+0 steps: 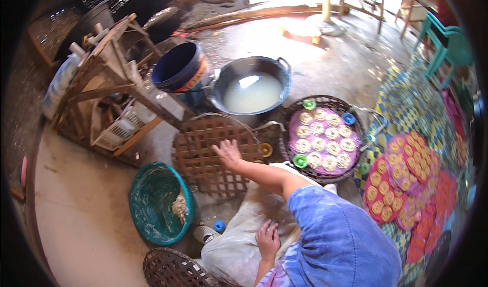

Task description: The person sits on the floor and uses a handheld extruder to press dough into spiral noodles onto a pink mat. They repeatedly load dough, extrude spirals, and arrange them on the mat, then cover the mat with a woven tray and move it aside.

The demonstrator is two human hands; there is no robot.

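Observation:
My right hand [227,155] reaches out over a brown open-weave basket tray [213,185], fingers spread and nothing in them. Whether the fingertips touch the slats I cannot tell. On my lap, over pale dusty cloth, lies my left hand [268,240], empty with its fingers loosely apart. To the right of the woven tray stands a round dark basket [360,157] with a pink round sheet [300,122] in it. Pale coiled rounds [332,133] cover the sheet. Green caps [300,160] and a blue cap [348,118] sit around its edge.
A teal basin [145,205] with pale dough stands left, a dark tub [246,63] of cloudy liquid ahead, beside a dark blue bucket [175,66]. A wooden frame [104,91] rises at left. Coil-covered pink sheets [384,190] lie on a patterned mat [401,96]. Another basket [170,269] is near below.

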